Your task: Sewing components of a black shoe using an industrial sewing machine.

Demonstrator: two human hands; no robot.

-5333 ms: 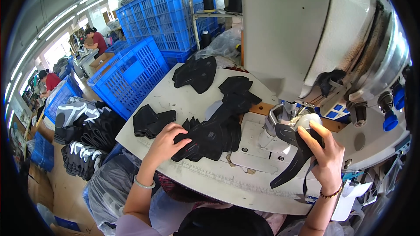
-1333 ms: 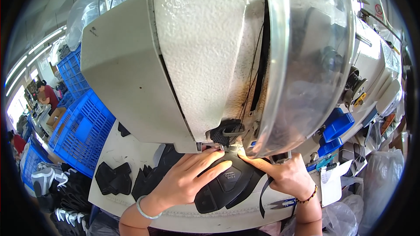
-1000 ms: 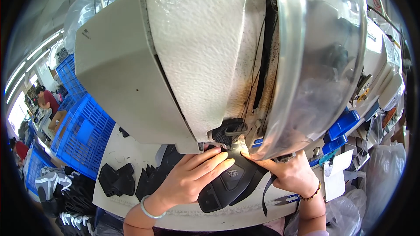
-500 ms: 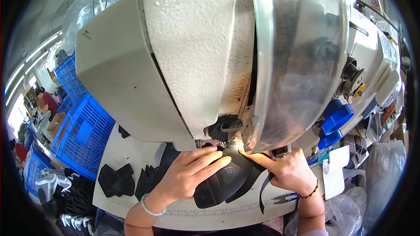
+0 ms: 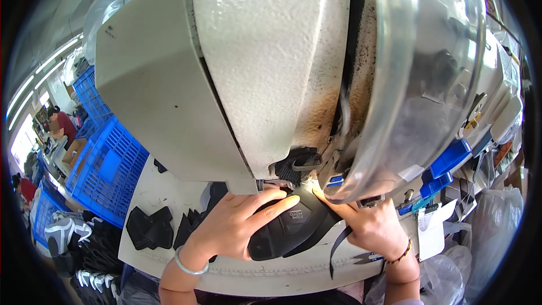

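Note:
A black moulded fabric piece [image 5: 293,226] with a small pale print lies under the lit needle area [image 5: 309,183] of a sewing machine [image 5: 271,68]. My left hand [image 5: 234,220] rests on its left side, fingers stretched out, the index finger on its surface by the print. At the right edge is my right hand [image 5: 375,223], its index finger extended close to the needle and its other fingers curled in at the edge; the thumb is mostly hidden. From beside that hand hangs a thin black strip [image 5: 334,251]. The machine head hides the piece's far end.
Stacked black cut pieces [image 5: 150,227] lie on the white table [image 5: 265,285] at left. Blue crates [image 5: 107,169] stand beyond them, near black-and-grey goods [image 5: 84,243]. Small scissors [image 5: 370,257] lie by my right wrist. A clear guard [image 5: 389,96] bulges from the machine.
My view has shifted, so the machine head and clear guard appear farther right. The black piece has turned slightly under the needle, and both hands stay on it.

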